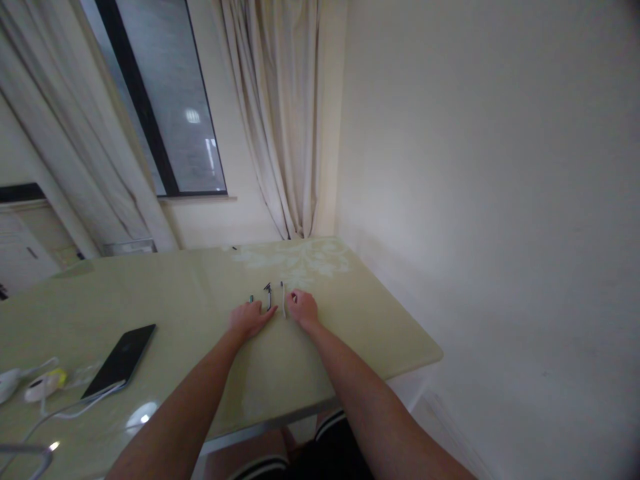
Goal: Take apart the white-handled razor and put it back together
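My left hand [246, 319] rests on the table, thumb stretched out to the right, apart from the other fingers. Just beyond its fingertips a small dark piece [251, 298] shows; whether the fingers touch it I cannot tell. A slim dark metallic item [269, 298] with a wider top lies past the thumb, its kind too small to make out. To its right is a thin white stick [284, 303] with a dark tip, like a toothbrush. My right hand [303, 308] is closed close beside this stick, fingers curled; what they hold, if anything, is hidden.
The pale green glossy table [350, 333] ends at a wall [475, 200] on the right. A black tablet [123, 360] lies at left with a white cable [90, 408] across it. Farther left is a white rounded device [40, 389]. A tiny dark bit [235, 248] lies near the back edge.
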`<state>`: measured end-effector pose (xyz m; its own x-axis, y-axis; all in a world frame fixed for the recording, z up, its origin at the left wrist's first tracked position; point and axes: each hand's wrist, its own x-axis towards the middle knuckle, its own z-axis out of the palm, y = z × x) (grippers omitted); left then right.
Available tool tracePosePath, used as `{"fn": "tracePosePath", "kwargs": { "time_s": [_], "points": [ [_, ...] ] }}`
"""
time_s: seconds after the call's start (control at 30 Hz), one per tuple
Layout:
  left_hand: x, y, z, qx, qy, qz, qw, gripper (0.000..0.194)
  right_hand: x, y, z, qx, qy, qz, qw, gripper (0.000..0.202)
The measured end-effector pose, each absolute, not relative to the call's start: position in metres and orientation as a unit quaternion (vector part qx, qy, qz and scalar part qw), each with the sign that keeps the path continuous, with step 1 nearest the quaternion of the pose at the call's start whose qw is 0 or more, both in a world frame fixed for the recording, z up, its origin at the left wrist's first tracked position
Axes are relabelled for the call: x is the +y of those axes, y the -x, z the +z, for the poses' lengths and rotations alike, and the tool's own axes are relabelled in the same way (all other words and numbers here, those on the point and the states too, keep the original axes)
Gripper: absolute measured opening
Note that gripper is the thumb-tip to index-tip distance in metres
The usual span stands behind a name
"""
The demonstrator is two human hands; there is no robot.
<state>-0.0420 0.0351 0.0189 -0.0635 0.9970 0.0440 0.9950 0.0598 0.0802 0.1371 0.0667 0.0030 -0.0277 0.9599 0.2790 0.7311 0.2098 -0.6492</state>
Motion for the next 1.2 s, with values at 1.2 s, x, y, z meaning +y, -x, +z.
{"fn": "tracePosePath", "kwargs": {
  "time_s": [1.2],
  "points": [
    [0.031,0.004,0.013,0.799,-0.591,0.106,0.018,0.055,0.083,-0.163,-0.007,-0.717,0.453,0.293,0.442,0.051]
  ]
}}
